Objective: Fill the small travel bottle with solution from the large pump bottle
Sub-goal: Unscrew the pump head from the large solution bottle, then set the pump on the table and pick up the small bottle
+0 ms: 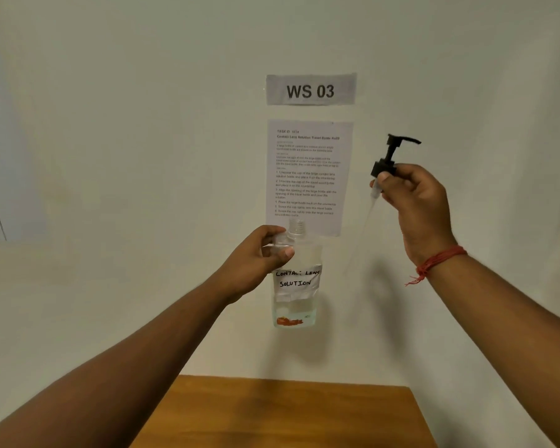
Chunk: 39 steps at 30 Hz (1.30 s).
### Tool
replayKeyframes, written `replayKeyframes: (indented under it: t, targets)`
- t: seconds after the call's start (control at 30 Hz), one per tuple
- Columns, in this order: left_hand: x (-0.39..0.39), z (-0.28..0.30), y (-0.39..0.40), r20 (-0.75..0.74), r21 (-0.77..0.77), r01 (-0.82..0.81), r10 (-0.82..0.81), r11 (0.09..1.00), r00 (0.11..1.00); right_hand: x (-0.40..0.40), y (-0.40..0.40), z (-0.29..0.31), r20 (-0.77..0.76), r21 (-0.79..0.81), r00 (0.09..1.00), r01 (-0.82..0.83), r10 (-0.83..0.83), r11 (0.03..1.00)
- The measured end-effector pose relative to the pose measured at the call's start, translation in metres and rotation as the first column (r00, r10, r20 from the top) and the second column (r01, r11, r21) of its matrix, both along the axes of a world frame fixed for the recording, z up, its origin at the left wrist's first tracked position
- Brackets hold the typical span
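Two hands up in one head view, both busy. Left hand (265,253) grips the large pump bottle (296,279) around its shoulder, mid-frame, held upright in the air above the wooden surface (288,412), threaded neck open at the top. Right hand (411,202), upper right of the frame, pinches the black pump head (390,156) by its collar, with the clear dip tube (362,234) hanging down and angling toward the lower left. So the pump is fully out and sits right of the bottle and higher than it, well apart. No travel bottle anywhere in frame, so I'd guess the pump gets set down on the surface first, and the right hand is the one to do it.
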<state>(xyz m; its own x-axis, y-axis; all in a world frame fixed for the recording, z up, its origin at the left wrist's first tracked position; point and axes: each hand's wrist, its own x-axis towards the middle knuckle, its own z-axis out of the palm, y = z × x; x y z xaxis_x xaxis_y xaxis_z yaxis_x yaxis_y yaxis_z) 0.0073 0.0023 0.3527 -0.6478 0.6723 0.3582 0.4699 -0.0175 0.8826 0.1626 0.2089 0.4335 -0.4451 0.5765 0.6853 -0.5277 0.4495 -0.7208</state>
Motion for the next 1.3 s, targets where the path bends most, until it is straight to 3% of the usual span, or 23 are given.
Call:
replayKeyframes:
  t: [0.27, 0.57, 0.87, 1.3]
  targets:
    - [-0.004, -0.059, 0.003, 0.074, -0.041, 0.004, -0.001, 0.999, 0.997, -0.011, 0.006, -0.107, 0.269, -0.037, 0.963, 0.014, -0.003, 0.999]
    - [-0.005, -0.142, 0.009, 0.145, -0.179, 0.021, 0.005, 0.984, 0.989, -0.007, 0.013, -0.238, 0.542, -0.040, 0.838, 0.093, -0.057, 0.995]
    - [-0.001, -0.237, 0.019, 0.287, -0.261, 0.087, -0.009, 0.961, 0.958, 0.022, 0.011, -0.362, 0.755, -0.155, 0.655, 0.190, -0.008, 0.969]
    - [0.001, -0.325, 0.035, 0.399, -0.350, 0.182, -0.029, 0.919, 0.916, 0.073, 0.016, -0.489, 0.953, -0.169, 0.296, 0.345, 0.064, 0.923]
